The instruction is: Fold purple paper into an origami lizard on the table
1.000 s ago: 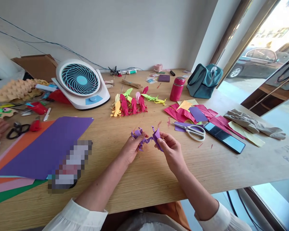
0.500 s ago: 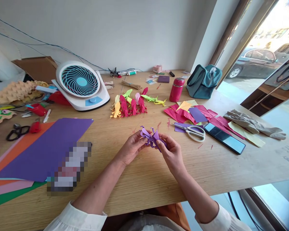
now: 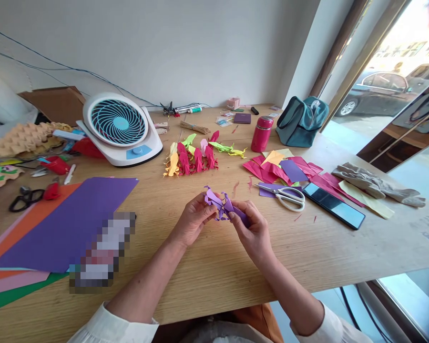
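Between my two hands is a purple folded paper figure (image 3: 219,204) with thin curled strips, held just above the wooden table. My left hand (image 3: 195,216) pinches its left part between thumb and fingers. On the other side my right hand (image 3: 252,228) grips its right part, the thumb lying along the fold. Fingers cover some of the paper, so its full shape is hidden. Beyond the hands stands a group of folded paper figures (image 3: 199,159) in pink, orange, yellow and green. White-handled scissors (image 3: 290,198) lie to the right of my right hand, partly over purple paper.
Large coloured sheets (image 3: 67,224) and black-handled scissors (image 3: 26,197) lie at left, below a white fan (image 3: 119,126). At right are paper scraps (image 3: 257,170), a phone (image 3: 334,206), gloves (image 3: 377,183), a red flask (image 3: 262,135) and a teal bag (image 3: 302,121).
The purple paper figure has turned slightly and shifted a little left in my fingers. My right thumb has moved a little lower along it. Both hands keep hold of it.
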Tool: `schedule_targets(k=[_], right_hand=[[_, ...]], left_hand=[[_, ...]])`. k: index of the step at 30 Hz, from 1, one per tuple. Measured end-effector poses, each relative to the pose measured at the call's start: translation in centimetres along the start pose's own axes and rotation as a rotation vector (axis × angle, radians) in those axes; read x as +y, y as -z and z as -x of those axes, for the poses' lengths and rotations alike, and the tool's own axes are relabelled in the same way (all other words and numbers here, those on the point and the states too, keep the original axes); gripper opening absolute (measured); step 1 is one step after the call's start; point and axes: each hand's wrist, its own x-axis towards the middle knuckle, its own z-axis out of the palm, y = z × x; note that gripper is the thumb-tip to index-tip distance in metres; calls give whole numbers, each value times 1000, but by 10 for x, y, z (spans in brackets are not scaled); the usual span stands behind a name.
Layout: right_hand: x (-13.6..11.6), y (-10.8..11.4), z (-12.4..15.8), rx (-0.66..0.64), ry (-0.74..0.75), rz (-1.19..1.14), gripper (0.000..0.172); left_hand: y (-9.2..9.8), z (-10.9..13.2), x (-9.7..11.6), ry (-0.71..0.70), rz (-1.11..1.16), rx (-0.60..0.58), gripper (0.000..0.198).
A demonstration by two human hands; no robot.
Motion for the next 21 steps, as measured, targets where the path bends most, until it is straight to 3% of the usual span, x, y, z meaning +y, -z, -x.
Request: schedule_targets(k=[9, 21], right_hand=[[0, -1, 2, 4, 28, 23, 18], [0, -2, 2, -15, 61, 36, 25]], left_hand=[[-7, 4, 5, -106, -15, 61, 41], [-9, 5, 6, -113, -10, 39, 38]])
